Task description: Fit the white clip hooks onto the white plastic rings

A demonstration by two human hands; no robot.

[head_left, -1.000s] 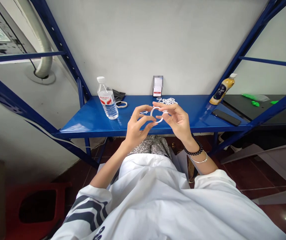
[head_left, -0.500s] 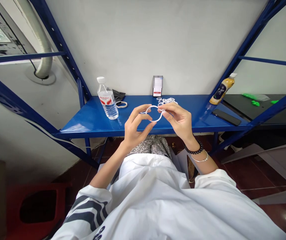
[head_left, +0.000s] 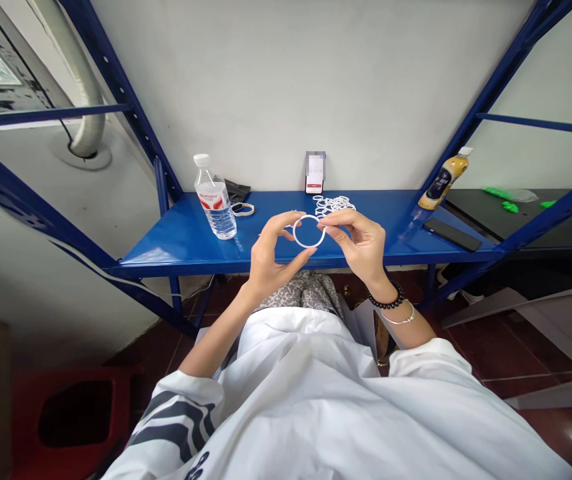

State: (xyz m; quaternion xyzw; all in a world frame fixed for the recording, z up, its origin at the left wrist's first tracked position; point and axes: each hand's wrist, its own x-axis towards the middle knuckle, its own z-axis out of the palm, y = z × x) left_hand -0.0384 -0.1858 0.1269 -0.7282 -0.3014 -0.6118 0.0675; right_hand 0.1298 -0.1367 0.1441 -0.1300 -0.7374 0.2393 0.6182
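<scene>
A thin white ring (head_left: 302,245) is held up above the front of the blue table, its open circle facing me. My left hand (head_left: 275,257) curves round its left side, fingers at the top and thumb at the bottom edge. At its upper right, my right hand (head_left: 360,245) pinches the ring between thumb and forefinger. Behind the right hand lies a heap of white rings (head_left: 336,203) on the tabletop. A little more white shows behind the left fingers, too small to make out.
On the blue table (head_left: 176,237) a water bottle (head_left: 219,213) stands left, near a pale band (head_left: 244,209) and a black pouch (head_left: 237,191). A phone (head_left: 315,175) leans on the wall. Rightward are a yellow drink bottle (head_left: 443,180) and a dark phone (head_left: 452,235).
The ring has turned to face me more squarely and sits slightly lower. My left fingers have shifted along its top edge; the right hand keeps its pinch and has moved slightly.
</scene>
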